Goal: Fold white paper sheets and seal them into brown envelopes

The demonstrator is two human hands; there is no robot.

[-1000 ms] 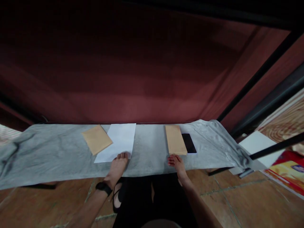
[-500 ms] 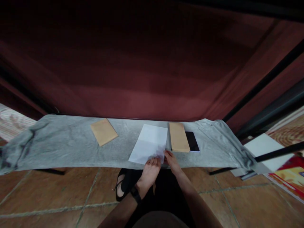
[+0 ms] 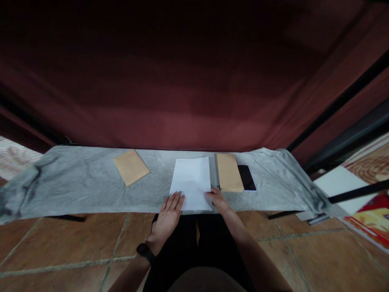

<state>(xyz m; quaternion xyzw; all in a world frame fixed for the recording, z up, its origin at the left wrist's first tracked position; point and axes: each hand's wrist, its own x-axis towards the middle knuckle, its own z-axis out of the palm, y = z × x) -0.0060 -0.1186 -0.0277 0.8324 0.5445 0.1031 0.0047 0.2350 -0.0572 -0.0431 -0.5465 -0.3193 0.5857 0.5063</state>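
A white sheet of paper point(image 3: 192, 174) lies nearly straight on the grey cloth in front of me. My left hand point(image 3: 170, 211) rests flat on its lower left corner, fingers stretched out. At the lower right edge, my right hand point(image 3: 218, 199) has its fingers closed around the margin of the paper; part of the grip is hidden. Just right of the sheet is a stack of brown envelopes point(image 3: 229, 172), partly covering a dark tablet or phone point(image 3: 247, 177). A single brown envelope point(image 3: 131, 167) lies apart on the left, turned at an angle.
Grey cloth point(image 3: 75, 178) covers a long, narrow table against a dark red panel point(image 3: 182, 125). Black table legs point(image 3: 68, 218) stand on the tiled floor point(image 3: 91, 239). At far right, a black bar point(image 3: 358, 191) crosses in front of a white board and a colourful printed box point(image 3: 373, 221).
My left hand has slid left from the bottom middle of the paper to its left corner and flattened. The sheet has turned straighter. My right hand stays near the right edge.
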